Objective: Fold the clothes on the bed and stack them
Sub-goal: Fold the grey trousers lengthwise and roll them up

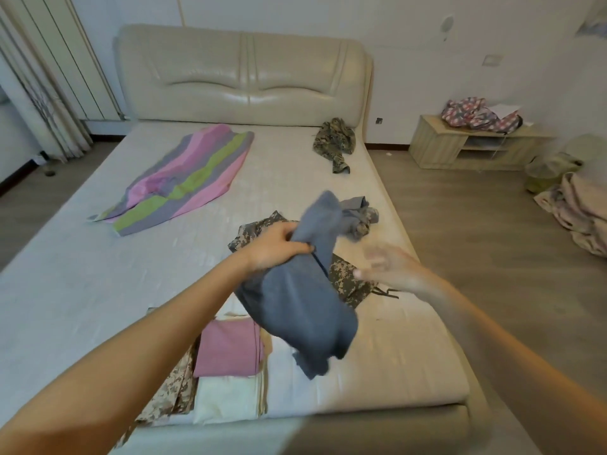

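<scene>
Evidently soft and light, the grey-blue garment (pixel 295 310) hangs bunched in the air above the bed's (pixel 82 290) right half, nearer the foot edge than the headboard. The left hand (pixel 276 247) is clenched round its gathered middle, so cloth droops on both sides of the fist. It will sag and slide wherever it is unsupported, and I judge it is best taken by a hem, waistband or two corners and shaken out flat before any fold. The right hand (pixel 391 267) hovers just beside it, fingers spread and holding nothing, though it is blurred.

Bunching hides what kind of garment it is, and its edges and seams cannot be traced. Beneath it a camouflage garment (pixel 345 277) lies spread on the mattress, partly covered. Behind that is a crumpled grey and camouflage bundle (pixel 358 218), whose make-up is unclear.

At the foot edge sits the folded stack: a pink piece (pixel 226 349) on a cream piece (pixel 223 402), with folded camouflage cloth (pixel 170 392) touching its left side, partly behind the left forearm.

Toward the head, a striped cloth (pixel 184 178) lies loose on the left, and a camouflage jacket (pixel 335 139) is heaped in the right corner.
</scene>
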